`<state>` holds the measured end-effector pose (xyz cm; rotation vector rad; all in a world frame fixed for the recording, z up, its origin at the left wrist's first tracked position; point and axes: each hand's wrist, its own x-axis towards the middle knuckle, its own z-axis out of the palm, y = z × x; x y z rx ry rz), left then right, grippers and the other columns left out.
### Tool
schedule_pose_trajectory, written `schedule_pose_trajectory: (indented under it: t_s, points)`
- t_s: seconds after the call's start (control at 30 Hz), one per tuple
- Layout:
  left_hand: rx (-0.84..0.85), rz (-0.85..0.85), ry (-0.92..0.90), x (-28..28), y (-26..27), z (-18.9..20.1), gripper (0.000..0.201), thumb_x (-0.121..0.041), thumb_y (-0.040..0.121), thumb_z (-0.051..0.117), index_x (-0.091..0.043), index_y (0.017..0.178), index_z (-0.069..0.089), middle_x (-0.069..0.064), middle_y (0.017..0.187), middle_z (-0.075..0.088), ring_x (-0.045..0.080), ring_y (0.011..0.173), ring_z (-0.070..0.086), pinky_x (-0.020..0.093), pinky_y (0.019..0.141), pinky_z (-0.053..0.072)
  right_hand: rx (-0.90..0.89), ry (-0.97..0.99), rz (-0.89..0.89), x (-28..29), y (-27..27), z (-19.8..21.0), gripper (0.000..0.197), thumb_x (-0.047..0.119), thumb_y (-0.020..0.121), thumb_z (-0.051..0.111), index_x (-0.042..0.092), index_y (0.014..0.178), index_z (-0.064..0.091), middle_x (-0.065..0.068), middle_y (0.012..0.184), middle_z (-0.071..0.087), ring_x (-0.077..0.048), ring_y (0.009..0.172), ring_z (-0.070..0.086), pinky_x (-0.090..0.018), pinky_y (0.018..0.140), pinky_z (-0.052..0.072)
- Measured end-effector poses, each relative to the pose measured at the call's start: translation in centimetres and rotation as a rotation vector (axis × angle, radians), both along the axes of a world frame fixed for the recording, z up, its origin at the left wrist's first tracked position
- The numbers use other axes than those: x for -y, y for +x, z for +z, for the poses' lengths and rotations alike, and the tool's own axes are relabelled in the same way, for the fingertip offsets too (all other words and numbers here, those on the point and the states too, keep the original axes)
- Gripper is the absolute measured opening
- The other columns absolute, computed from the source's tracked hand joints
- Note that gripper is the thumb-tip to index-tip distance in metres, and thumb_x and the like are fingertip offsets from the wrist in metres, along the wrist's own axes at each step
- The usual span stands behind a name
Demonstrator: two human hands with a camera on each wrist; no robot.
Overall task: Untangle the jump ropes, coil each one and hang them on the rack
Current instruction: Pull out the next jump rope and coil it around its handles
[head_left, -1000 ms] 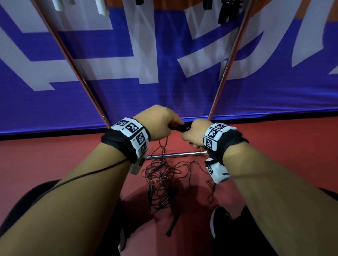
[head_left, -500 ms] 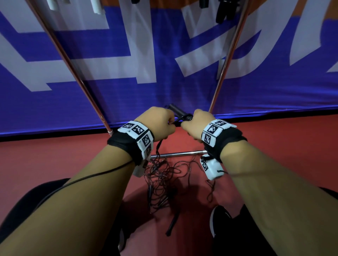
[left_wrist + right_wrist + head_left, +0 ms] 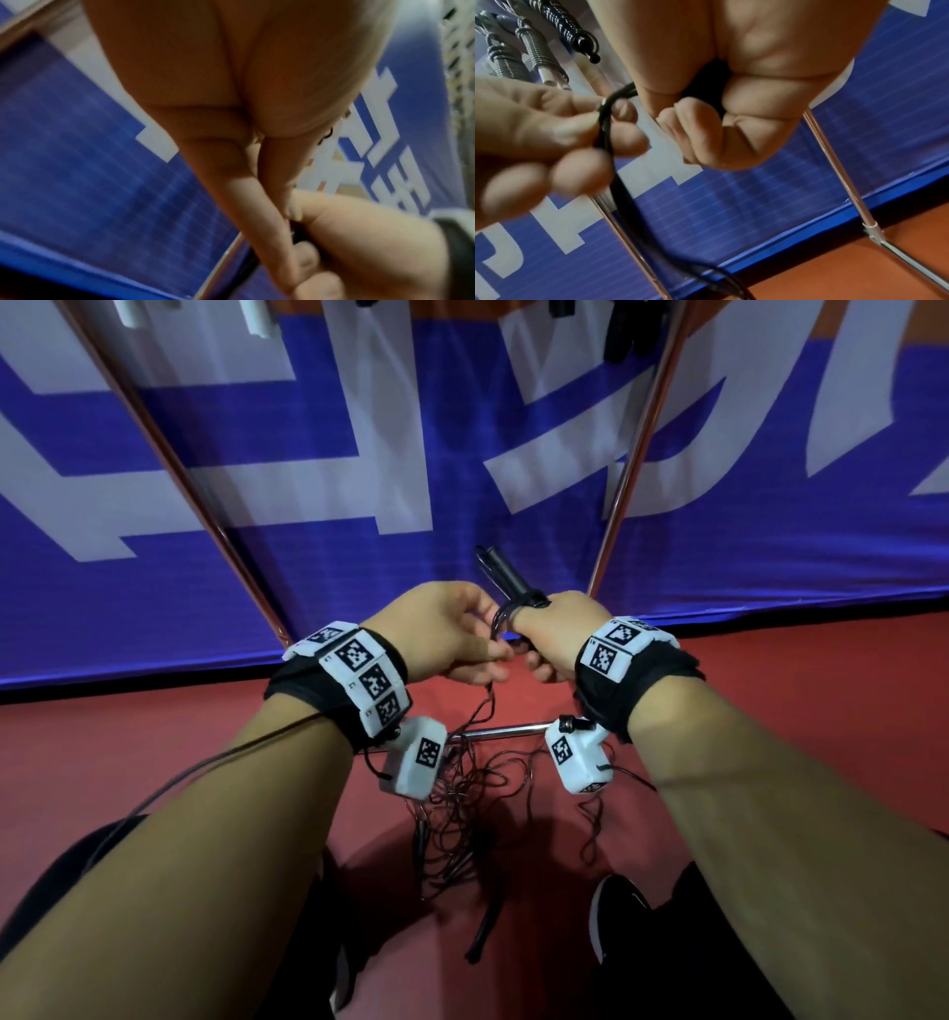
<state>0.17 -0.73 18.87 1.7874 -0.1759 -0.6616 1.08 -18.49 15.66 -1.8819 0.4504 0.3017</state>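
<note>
Hands met in front of the rack's lower bar in the head view: the right hand (image 3: pixel 557 634) was fisted round black handles (image 3: pixel 506 575) that stuck up out of it, tilted to the left, and the left hand (image 3: pixel 449 634) pinched the black rope (image 3: pixel 495 634) just beside that fist. Below them a tangle of ropes (image 3: pixel 457 819) lay on the red floor (image 3: pixel 801 711), partly hidden by the two wrist cameras, with the rack's crossbar (image 3: pixel 506 730) running across behind it. Two slanted rack poles (image 3: pixel 629 469) rose against a blue banner (image 3: pixel 318 546), and a black shoe (image 3: pixel 613 916) stood beside the tangle. From the left wrist, blurred, the left hand's (image 3: pixel 231 101) fingers (image 3: pixel 267 239) ran down to touch the right hand (image 3: pixel 359 253), and the rope was mostly covered. From the right wrist, the right hand (image 3: pixel 731 101) was clenched on something dark, while the left hand's fingertips (image 3: pixel 582 174) gripped the rope (image 3: pixel 605 125), which trailed down toward the floor; coiled ropes (image 3: pixel 559 26) with handles hung from the rack at the upper left.
</note>
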Motion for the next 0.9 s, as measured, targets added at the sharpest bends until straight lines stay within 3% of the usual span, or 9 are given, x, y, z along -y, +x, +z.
schedule_pose_trajectory:
  t_s: [0.1,0.2,0.27,0.37,0.43,0.5,0.6,0.77,0.9]
  points:
    - [0.228,-0.058,0.317,-0.5,0.3,-0.4,0.026,-0.012,0.087,0.085,-0.014,0.103,0.065,0.009,0.084,0.076,0.021,0.073,0.078,0.036,0.061,0.059,-0.036,0.035,0.028,-0.2,0.3,-0.4,0.026,0.027,0.078,0.078,0.008,0.095,0.074,-0.017,0.077,0.075,-0.026,0.060,0.060,-0.034,0.054,0.045]
    - [0.394,-0.071,0.482,-1.0,0.9,-0.9,0.024,-0.029,0.079,0.092,-0.028,0.090,0.070,-0.004,0.075,0.073,0.007,0.064,0.064,0.035,0.070,0.055,-0.061,0.130,0.068,-0.2,0.3,-0.4,0.019,0.014,0.081,0.081,0.008,0.094,0.069,-0.013,0.074,0.068,-0.019,0.055,0.054,-0.029,0.050,0.040]
    - [0.427,-0.072,0.515,-1.2,1.1,-1.0,0.019,-0.034,0.080,0.090,-0.034,0.089,0.074,-0.007,0.076,0.071,0.006,0.068,0.060,0.033,0.077,0.054,-0.079,0.238,0.101,0.0,0.3,-0.3,0.017,0.003,0.087,0.077,0.009,0.096,0.064,-0.010,0.074,0.059,-0.014,0.051,0.046,-0.027,0.046,0.035]
    - [0.446,-0.100,0.562,-1.6,1.3,-1.0,0.012,-0.032,0.085,0.085,-0.037,0.089,0.075,-0.008,0.077,0.070,0.007,0.069,0.061,0.033,0.078,0.055,-0.093,0.384,0.186,0.3,-0.1,0.0,0.018,-0.005,0.093,0.070,0.008,0.102,0.062,-0.017,0.090,0.054,-0.012,0.053,0.042,-0.026,0.045,0.031]
    - [0.419,-0.117,0.536,-1.7,1.3,-1.1,0.013,-0.026,0.089,0.082,-0.035,0.088,0.073,-0.007,0.075,0.073,0.007,0.068,0.068,0.033,0.077,0.059,-0.098,0.421,0.235,0.2,-0.5,0.3,0.017,0.001,0.093,0.076,0.009,0.102,0.063,-0.014,0.089,0.056,-0.011,0.054,0.041,-0.026,0.046,0.031]
    - [0.370,-0.135,0.475,-1.6,1.1,-1.1,0.013,-0.019,0.092,0.080,-0.030,0.090,0.072,-0.007,0.073,0.075,0.010,0.073,0.076,0.035,0.077,0.064,-0.101,0.436,0.240,0.0,-0.8,0.8,0.026,0.022,0.093,0.083,0.009,0.107,0.065,-0.008,0.082,0.057,-0.011,0.056,0.040,-0.025,0.048,0.030]
    - [0.247,-0.152,0.352,-1.5,0.7,-1.2,0.009,-0.011,0.097,0.074,-0.019,0.100,0.072,-0.006,0.075,0.069,0.017,0.081,0.080,0.041,0.083,0.065,-0.109,0.440,0.151,-0.2,-0.7,1.4,0.045,0.051,0.094,0.079,0.012,0.105,0.062,-0.005,0.074,0.054,-0.012,0.054,0.037,-0.026,0.049,0.027]
    - [0.175,-0.210,0.319,-2.6,1.3,-1.2,0.022,-0.011,0.094,0.078,-0.024,0.111,0.077,0.003,0.092,0.080,0.012,0.088,0.077,0.039,0.089,0.064,-0.104,0.456,0.079,-0.4,-0.5,1.3,0.045,0.049,0.097,0.075,0.010,0.110,0.058,-0.008,0.071,0.056,-0.013,0.051,0.037,-0.025,0.046,0.029]
    - [0.120,-0.266,0.363,-2.6,1.2,-1.6,0.025,-0.003,0.086,0.084,-0.017,0.106,0.076,0.006,0.083,0.066,0.012,0.075,0.068,0.029,0.075,0.064,-0.087,0.507,0.020,-0.3,-0.2,1.3,0.041,0.043,0.097,0.077,0.011,0.113,0.057,-0.005,0.068,0.055,-0.012,0.049,0.036,-0.024,0.045,0.029]
